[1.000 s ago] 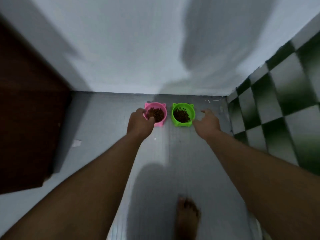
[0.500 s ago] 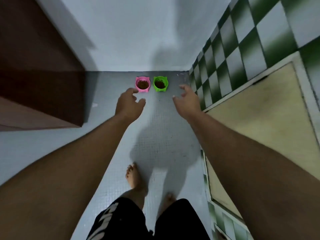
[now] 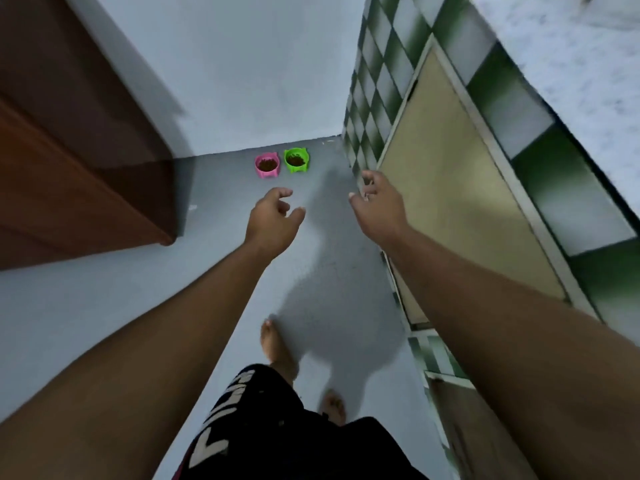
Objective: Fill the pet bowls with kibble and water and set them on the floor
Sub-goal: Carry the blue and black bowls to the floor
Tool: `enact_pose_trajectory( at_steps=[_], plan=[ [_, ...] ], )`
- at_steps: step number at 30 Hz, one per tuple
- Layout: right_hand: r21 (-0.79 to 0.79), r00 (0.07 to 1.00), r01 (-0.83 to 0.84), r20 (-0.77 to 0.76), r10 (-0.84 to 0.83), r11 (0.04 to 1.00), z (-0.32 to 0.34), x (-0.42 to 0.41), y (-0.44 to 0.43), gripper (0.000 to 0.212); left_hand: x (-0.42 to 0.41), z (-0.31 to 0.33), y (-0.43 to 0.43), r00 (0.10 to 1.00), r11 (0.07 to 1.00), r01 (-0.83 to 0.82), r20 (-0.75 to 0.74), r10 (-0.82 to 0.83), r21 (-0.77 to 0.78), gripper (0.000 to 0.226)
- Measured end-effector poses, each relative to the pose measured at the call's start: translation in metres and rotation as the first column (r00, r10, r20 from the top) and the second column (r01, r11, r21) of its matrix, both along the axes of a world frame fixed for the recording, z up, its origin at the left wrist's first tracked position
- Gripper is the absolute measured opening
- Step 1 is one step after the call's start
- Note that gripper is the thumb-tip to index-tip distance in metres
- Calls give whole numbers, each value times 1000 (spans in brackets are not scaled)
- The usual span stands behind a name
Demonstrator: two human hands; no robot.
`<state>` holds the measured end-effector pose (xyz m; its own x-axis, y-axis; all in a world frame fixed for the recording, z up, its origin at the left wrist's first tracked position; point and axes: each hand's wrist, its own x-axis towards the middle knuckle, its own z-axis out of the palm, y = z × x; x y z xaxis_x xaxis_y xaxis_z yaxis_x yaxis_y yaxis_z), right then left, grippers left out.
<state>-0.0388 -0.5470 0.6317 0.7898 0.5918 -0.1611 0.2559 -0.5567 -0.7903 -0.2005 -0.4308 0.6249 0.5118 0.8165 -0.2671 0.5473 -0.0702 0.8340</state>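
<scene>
Across most of the view, a grey floor (image 3: 104,306) runs up to a pale wall (image 3: 259,81). A brown door (image 3: 69,150) fills the left side. On the right stands a wall of green and white tiles (image 3: 367,109), with a beige panel (image 3: 450,185) set into it. The person's 2 bare arms reach forward from the lower corners. Black shorts (image 3: 277,427) with white lettering show at the bottom edge, and 2 bare feet (image 3: 277,348) stand on the floor just ahead of them, beside the person's shadow.

The left hand (image 3: 273,220) hangs in the air with its fingers loosely curled and nothing in it. The right hand (image 3: 379,206) is likewise empty, fingers relaxed and slightly spread, near the tiled wall. Both hands are apart from the bowls.

The pink bowl (image 3: 265,173) and the green bowl (image 3: 298,169) sit on the floor side by side, close to the pale wall, pink on the left. Each holds brown kibble (image 3: 267,164).
</scene>
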Motion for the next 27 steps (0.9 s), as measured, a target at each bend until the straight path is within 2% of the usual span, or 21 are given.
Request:
enact_pose_trajectory(
  at_steps=[4,13,16,20,27],
  plan=[
    [50,997,72,2,-73,996,18,-19,-75,46,-12,18,-58,998,998,56,29,-56,21,41],
    [81,914,405,-1,-406,911,30,-80,-222,44,-7,32,-192,906,910,411,87,-414,50,32],
    [71,864,503,-9,-504,861,33,-107,-278,42,-14,33,-240,847,854,519,109,-520,32,34],
    [151,794,602,-8,-608,784,36,-139,-360,37,-19,32,-309,749,756,654,137,-648,4,33],
    [186,609,780,-9,-793,597,35,-175,-507,30,-11,34,-452,518,527,849,143,-844,39,25]
  ],
)
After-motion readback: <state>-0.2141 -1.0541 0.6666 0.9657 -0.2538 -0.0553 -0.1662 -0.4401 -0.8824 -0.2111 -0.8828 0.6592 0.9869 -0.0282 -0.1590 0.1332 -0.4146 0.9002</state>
